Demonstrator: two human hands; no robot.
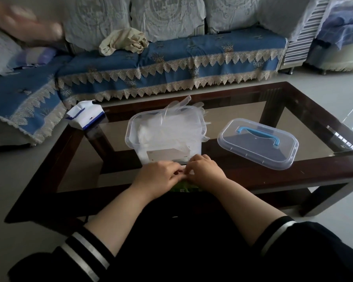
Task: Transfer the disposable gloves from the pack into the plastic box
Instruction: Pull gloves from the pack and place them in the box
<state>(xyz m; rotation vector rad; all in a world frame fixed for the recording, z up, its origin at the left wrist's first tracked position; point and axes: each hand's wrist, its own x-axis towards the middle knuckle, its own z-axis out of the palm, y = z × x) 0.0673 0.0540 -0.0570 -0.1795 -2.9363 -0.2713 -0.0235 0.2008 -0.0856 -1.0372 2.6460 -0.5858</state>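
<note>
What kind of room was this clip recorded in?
Most likely a home living room: a sofa draped in a blue lace-trimmed cover, a dark wooden coffee table with a glass top, and a pale tiled floor.

Both hands [182, 173] pinching green pack [184, 187] before glove-filled plastic box [165, 135]; lid [257, 142] beside.
</note>
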